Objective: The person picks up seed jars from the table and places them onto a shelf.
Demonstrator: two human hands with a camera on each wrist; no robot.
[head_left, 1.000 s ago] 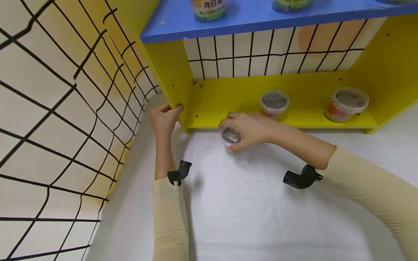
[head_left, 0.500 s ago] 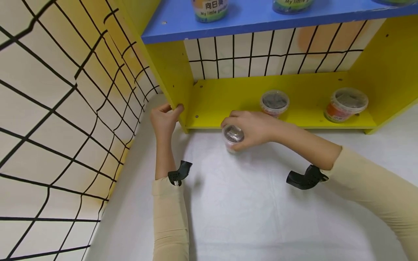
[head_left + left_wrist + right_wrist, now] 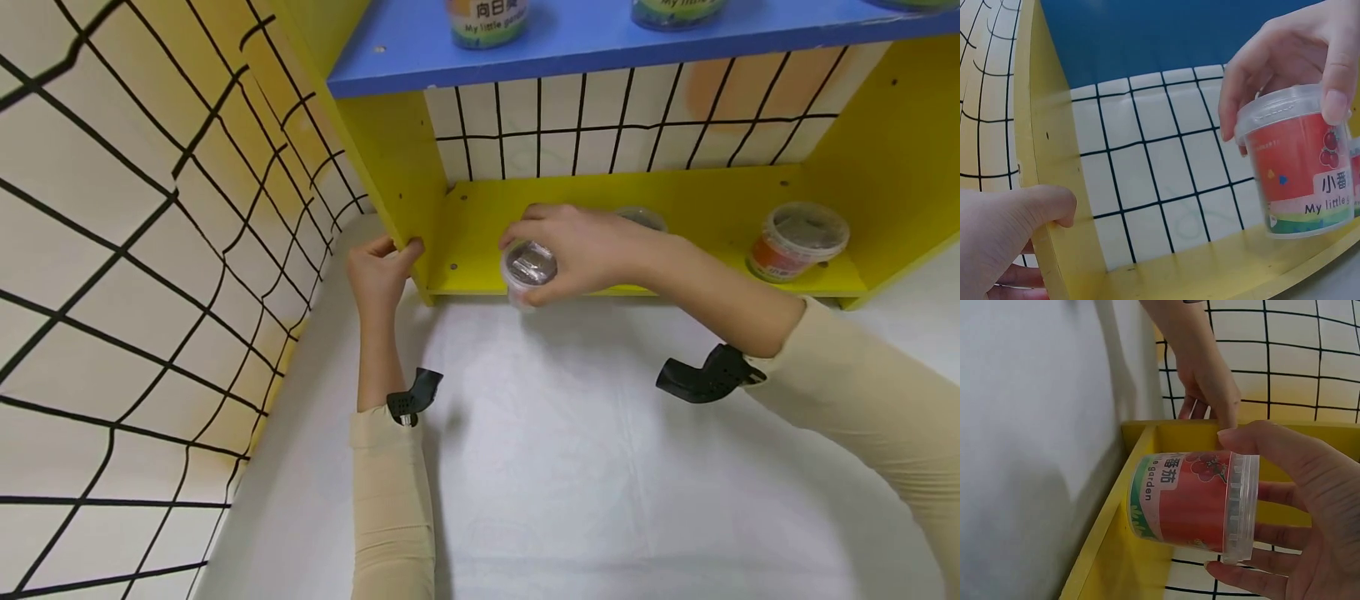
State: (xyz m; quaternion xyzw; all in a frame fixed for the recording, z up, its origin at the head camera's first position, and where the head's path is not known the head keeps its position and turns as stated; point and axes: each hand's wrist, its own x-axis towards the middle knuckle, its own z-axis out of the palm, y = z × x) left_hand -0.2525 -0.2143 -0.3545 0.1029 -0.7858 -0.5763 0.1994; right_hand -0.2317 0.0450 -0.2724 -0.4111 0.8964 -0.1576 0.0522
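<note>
My right hand (image 3: 581,243) grips a clear-lidded plastic tub (image 3: 529,267) by its upper part, thumb on one side and fingers on the other. The tub's red label (image 3: 1294,162) has tomato pictures and reads "My little g…" in the left wrist view. It is in the air at the front edge of the yellow lower shelf (image 3: 495,225). My left hand (image 3: 381,273) pinches the front edge of the shelf unit's yellow left side panel (image 3: 401,158), with the thumb on the inner face. Behind my right hand, a second tub (image 3: 641,218) on the lower shelf is partly hidden.
Another red-labelled tub (image 3: 798,240) stands at the right of the lower shelf. Several tubs, including a left one (image 3: 489,21), stand on the blue upper shelf (image 3: 570,58). A black-gridded white wall (image 3: 150,292) rises at the left; a white surface (image 3: 540,467) lies in front.
The right hand has carried the tub up and toward the lower shelf, after a slight rightward shift. The hand covers more of the middle tub now. The left hand keeps its hold.
</note>
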